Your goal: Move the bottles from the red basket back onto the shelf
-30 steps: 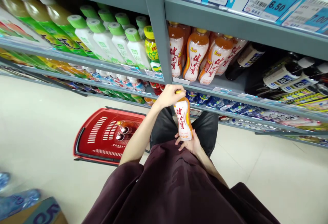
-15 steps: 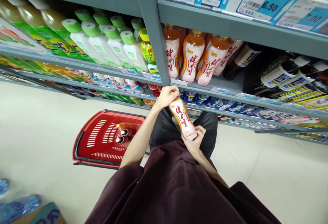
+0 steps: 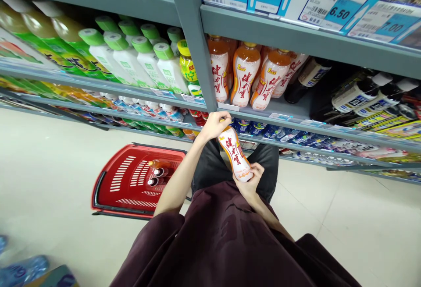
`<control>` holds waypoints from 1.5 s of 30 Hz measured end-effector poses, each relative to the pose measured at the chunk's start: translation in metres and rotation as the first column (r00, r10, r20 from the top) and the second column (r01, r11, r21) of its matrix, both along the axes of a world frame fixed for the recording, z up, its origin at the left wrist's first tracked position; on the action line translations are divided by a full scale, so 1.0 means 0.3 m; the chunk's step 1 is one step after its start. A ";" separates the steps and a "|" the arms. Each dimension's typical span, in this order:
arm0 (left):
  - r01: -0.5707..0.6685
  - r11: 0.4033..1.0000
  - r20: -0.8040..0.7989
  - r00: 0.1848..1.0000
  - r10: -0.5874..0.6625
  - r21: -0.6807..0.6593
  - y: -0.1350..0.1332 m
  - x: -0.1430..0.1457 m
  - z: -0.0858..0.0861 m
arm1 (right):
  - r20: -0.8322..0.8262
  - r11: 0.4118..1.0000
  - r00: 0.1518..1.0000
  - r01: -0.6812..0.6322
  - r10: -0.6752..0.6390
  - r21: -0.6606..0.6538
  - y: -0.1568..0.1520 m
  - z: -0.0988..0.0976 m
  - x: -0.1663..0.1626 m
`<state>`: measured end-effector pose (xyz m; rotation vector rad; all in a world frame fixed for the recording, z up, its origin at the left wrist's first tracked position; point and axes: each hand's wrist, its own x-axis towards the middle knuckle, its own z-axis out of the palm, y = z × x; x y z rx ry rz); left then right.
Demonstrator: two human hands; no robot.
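The left hand is curled, fingers closed about the neck and cap end of an orange drink bottle; the right hand cups its base with bent fingers. The bottle sits between them, tilted, label up, above the person's lap. The step in hand looks like steadying and turning the bottle to view; moving it from here would call for a firm hold at one end while the other lets go. Around, from the left: a blue-tinted bottle lies on the pale tiled floor, near a box; a red basket on the floor holds a few bottles; green-capped white bottles stand on the shelf beyond; right of a grey post are matching orange bottles, then dark bottles.
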<state>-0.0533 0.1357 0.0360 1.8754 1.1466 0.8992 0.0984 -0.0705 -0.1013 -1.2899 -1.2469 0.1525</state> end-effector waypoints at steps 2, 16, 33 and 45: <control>-0.006 1.000 -0.021 1.000 0.006 0.011 -0.006 -0.002 0.007 | -0.091 0.998 0.995 -0.033 0.028 -0.058 -0.004 0.006 0.001; 0.147 0.986 -0.126 0.983 -0.137 0.077 -0.024 0.033 0.097 | -0.991 0.467 0.079 -0.884 0.112 -0.018 0.008 0.002 0.008; 0.115 0.914 -0.259 0.966 -0.011 0.389 -0.213 0.171 0.246 | -0.106 0.737 0.879 -0.451 0.465 -0.503 0.108 0.202 0.149; 0.108 0.867 0.041 0.988 -0.146 0.487 -0.323 0.229 0.229 | 0.019 0.944 0.978 -0.196 0.208 -0.265 0.225 0.372 0.358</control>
